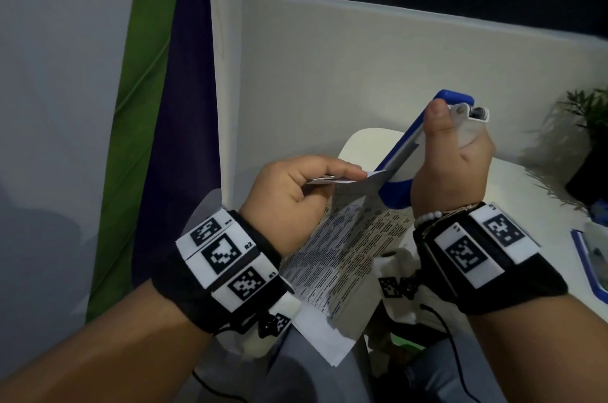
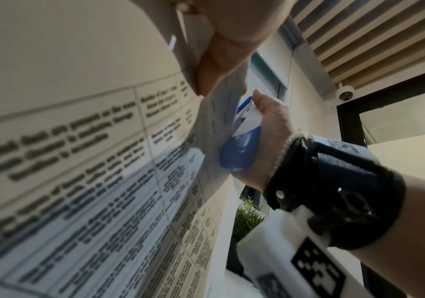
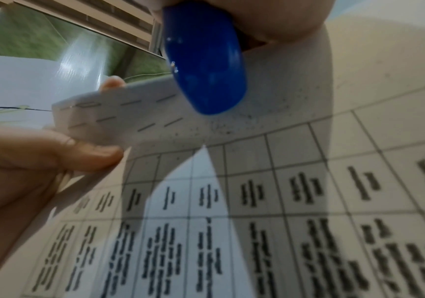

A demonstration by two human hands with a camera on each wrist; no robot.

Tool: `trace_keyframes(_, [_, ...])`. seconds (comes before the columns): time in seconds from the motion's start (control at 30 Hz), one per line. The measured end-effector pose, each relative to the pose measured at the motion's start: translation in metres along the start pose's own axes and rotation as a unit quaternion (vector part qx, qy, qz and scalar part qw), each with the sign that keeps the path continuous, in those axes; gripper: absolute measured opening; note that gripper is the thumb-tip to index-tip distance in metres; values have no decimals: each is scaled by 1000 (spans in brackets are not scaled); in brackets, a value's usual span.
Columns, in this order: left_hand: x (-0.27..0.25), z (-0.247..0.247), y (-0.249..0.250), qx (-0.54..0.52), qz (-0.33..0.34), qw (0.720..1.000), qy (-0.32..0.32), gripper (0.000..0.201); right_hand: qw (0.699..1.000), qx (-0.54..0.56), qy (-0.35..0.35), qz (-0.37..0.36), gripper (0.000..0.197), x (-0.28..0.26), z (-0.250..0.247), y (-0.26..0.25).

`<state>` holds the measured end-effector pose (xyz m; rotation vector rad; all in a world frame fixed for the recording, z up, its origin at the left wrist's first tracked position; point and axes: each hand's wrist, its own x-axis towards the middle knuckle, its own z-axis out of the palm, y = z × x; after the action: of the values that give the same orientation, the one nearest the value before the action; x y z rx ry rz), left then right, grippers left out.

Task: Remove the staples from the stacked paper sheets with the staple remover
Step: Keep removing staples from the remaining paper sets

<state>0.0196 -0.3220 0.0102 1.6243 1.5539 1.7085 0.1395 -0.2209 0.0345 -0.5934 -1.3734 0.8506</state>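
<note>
Several printed paper sheets [image 1: 348, 254] hang in the air over my lap, held by their top edge. My left hand [image 1: 345, 177] pinches that edge between thumb and fingers. In the right wrist view, several staples [image 3: 129, 104] sit in two rows along the folded edge strip beside the left fingers [image 3: 53, 157]. My right hand [image 1: 441, 126] grips a blue and white staple remover [image 1: 394, 193], thumb on top. The tool's lower end [image 3: 203, 60] meets the paper edge just right of my left hand. From the left wrist, the blue tool [image 2: 239, 153] lies against the paper [image 2: 78, 161].
A white table [image 1: 526, 205] lies behind and to the right of my hands. On it stand a potted plant [image 1: 589, 126] and a blue-rimmed tray [image 1: 589, 257] at the right edge. A white partition [image 1: 329, 73] rises behind the table.
</note>
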Motion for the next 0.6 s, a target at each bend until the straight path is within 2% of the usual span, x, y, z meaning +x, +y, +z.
trace_keyframes(0.13, [0, -2, 4, 45, -7, 999, 10, 49, 1000, -14, -1, 24, 34, 3, 2, 3])
trace_keyframes(0.27, [4, -10, 9, 173, 23, 984, 49, 44, 999, -21, -24, 28, 35, 6, 8, 2])
trace_keyframes(0.33, [5, -13, 8, 146, -27, 988, 45, 39, 999, -25, -36, 32, 31, 6, 12, 2])
trace_keyframes(0.43, [7, -14, 5, 54, -101, 992, 56, 26, 998, -26, -49, 32, 26, 6, 16, 1])
trace_keyframes(0.5, [8, -14, 3, 49, -109, 990, 72, 19, 997, -17, -64, 49, 24, 5, 15, 1])
trace_keyframes(0.6, [10, -17, -3, 65, -104, 988, 91, 22, 996, 3, -53, 65, 21, 3, 9, -3])
